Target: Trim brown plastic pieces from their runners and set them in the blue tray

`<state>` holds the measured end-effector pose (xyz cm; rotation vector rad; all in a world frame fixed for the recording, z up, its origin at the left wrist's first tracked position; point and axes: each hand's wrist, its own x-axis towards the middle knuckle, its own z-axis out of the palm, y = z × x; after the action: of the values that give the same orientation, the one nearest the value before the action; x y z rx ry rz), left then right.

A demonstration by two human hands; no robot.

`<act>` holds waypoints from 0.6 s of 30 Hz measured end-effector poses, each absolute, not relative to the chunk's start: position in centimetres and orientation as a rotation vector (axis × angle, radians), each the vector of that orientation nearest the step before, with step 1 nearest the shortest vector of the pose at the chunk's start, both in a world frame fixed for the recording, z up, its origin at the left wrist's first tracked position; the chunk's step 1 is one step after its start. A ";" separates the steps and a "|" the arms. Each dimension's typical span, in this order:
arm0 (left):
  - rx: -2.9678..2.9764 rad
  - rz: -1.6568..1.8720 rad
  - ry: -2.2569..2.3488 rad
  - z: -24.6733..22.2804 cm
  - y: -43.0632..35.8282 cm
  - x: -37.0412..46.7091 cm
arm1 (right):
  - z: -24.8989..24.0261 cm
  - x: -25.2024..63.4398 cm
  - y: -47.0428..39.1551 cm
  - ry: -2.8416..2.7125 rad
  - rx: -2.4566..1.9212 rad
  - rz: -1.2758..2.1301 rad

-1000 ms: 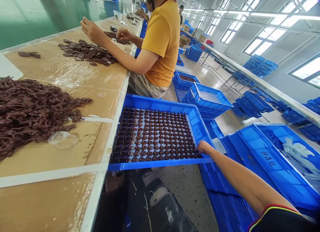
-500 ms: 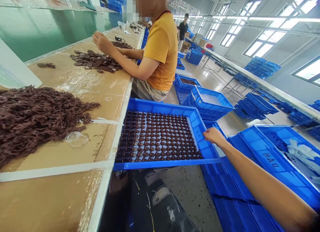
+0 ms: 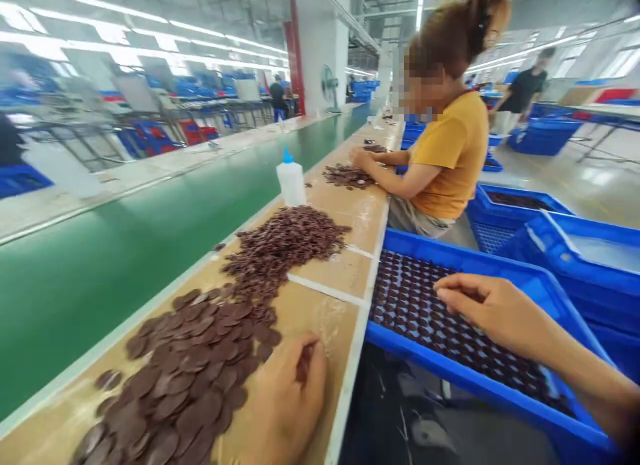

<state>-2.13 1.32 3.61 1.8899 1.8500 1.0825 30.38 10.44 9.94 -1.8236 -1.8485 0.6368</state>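
My left hand (image 3: 293, 395) is low over the tabletop, just right of a pile of flat dark-brown discs (image 3: 185, 378). Its fingers are curled in; whatever may be in them is hidden. Over the blue tray (image 3: 545, 281), my right hand (image 3: 493, 311) has thumb and forefinger drawn together, and anything between the tips is too small to make out. Small dark-brown pieces (image 3: 425, 305) stand in rows on the tray's light liner. Farther along the table lies a heap of thin, twisted brown pieces (image 3: 290, 245).
A white bottle with a blue tip (image 3: 291, 179) stands behind the heap. A green belt (image 3: 150, 245) runs along the left. A co-worker in a yellow shirt (image 3: 455, 151) sits ahead, hands at another disc pile (image 3: 350, 176). Blue crates (image 3: 590, 258) are stacked at the right.
The view has swung left, showing the disc pile and belt. My right hand has let go of the tray's rim and is now above its rows. My left hand has come into view.
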 end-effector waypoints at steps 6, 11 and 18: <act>2.132 0.316 2.507 6.5 2.4 -6.5 | 9.3 18.4 13.3 -2.221 -1.479 0.624; 2.033 0.084 2.403 7.0 2.7 -8.9 | 11.0 12.5 17.4 -2.233 -1.594 0.257; 2.011 0.184 2.386 7.0 2.7 -8.5 | 11.2 7.5 21.7 -2.445 -1.858 0.071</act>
<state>-8.55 2.73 6.96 2.0107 2.3864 0.1838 7.52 21.69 11.23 -1.8579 -2.4452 0.0707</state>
